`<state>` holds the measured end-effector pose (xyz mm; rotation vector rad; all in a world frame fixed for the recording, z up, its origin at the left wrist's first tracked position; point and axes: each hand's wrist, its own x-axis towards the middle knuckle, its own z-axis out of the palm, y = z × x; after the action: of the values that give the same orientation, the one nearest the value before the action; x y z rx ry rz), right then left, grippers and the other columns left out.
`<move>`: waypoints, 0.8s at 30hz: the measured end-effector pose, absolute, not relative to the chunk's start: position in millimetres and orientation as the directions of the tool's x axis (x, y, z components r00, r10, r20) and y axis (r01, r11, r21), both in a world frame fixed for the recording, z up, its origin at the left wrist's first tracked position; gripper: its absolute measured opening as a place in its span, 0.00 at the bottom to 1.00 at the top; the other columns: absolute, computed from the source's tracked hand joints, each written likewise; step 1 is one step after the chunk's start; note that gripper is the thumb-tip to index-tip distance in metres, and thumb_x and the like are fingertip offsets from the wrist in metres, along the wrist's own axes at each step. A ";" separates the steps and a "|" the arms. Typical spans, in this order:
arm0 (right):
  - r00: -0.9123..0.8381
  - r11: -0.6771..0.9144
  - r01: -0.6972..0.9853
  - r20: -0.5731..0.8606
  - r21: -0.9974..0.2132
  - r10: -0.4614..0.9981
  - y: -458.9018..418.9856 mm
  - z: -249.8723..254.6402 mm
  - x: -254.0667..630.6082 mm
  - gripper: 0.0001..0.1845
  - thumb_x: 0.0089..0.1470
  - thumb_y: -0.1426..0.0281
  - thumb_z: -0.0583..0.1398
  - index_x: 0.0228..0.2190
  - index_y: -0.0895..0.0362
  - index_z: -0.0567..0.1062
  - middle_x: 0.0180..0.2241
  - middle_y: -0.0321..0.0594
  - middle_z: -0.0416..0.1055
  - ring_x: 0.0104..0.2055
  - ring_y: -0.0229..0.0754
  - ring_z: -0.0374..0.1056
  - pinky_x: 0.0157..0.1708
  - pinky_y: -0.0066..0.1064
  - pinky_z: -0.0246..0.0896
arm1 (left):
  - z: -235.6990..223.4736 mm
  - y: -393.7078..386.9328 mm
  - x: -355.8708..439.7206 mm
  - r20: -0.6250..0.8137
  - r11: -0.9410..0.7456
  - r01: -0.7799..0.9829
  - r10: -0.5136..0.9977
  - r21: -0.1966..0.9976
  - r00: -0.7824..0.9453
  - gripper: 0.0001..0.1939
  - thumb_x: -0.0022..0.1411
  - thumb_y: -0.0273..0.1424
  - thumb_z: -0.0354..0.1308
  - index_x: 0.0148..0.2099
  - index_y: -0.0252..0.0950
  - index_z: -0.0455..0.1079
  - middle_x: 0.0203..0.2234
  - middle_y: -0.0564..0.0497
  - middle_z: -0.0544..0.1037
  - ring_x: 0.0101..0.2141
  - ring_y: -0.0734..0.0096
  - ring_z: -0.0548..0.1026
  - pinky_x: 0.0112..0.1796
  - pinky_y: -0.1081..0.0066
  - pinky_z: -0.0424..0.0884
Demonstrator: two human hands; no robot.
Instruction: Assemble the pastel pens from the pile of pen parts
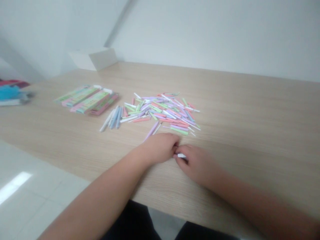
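Right hand (pixel 193 161) pinches white piece (pixel 181 155), nearside of pile (pixel 166 112) | left hand (pixel 162 146) curled, grip hidden | some pens (pixel 115 117) grouped left of pile; most loose

A short white stick (pixel 181 155) shows between the right hand's (pixel 197 165) curled fingers, lying roughly level just above the bench, much of it hidden. Beyond it, a loose pile of slim sticks (pixel 166 111) in purple, green, coral, white and blue lies flat at many angles, overlapping. A purple stick (pixel 151 130) slants near the pile's near edge; left of the pile, blue and white sticks (pixel 114 117) lie roughly side by side.
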<state>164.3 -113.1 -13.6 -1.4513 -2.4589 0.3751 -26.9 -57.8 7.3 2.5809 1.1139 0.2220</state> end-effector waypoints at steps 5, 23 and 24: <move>-0.551 0.545 0.764 0.091 -0.345 0.830 -114.2 -9.3 168.0 0.13 0.67 0.67 0.55 0.47 0.53 0.77 0.45 0.44 0.79 0.47 0.49 0.74 0.48 0.41 0.66 | 9.2 -57.2 -30.9 0.001 -0.633 0.676 0.730 0.377 0.683 0.08 0.66 0.31 0.51 0.42 0.39 0.72 0.37 0.49 0.80 0.38 0.63 0.77 0.37 0.65 0.69; -0.720 0.715 0.685 0.020 -0.142 0.694 -110.0 -11.7 181.4 0.14 0.68 0.71 0.52 0.44 0.55 0.78 0.42 0.44 0.79 0.42 0.48 0.74 0.44 0.39 0.65 | 8.4 -53.6 -36.3 0.033 -0.651 0.675 0.728 0.347 0.685 0.10 0.67 0.30 0.53 0.44 0.39 0.75 0.41 0.48 0.81 0.44 0.61 0.77 0.45 0.63 0.72; -0.686 0.682 0.716 0.030 -0.147 0.727 -107.8 -12.4 184.9 0.14 0.67 0.71 0.53 0.45 0.54 0.78 0.42 0.44 0.79 0.42 0.48 0.74 0.43 0.39 0.65 | 8.7 -53.6 -36.3 0.032 -0.654 0.680 0.728 0.331 0.685 0.10 0.67 0.30 0.53 0.43 0.39 0.75 0.41 0.47 0.81 0.44 0.61 0.77 0.45 0.62 0.73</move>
<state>184.9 -107.8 -12.4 -1.2045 -2.8025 0.1887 -36.3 -53.6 8.7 2.6052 1.1178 0.2329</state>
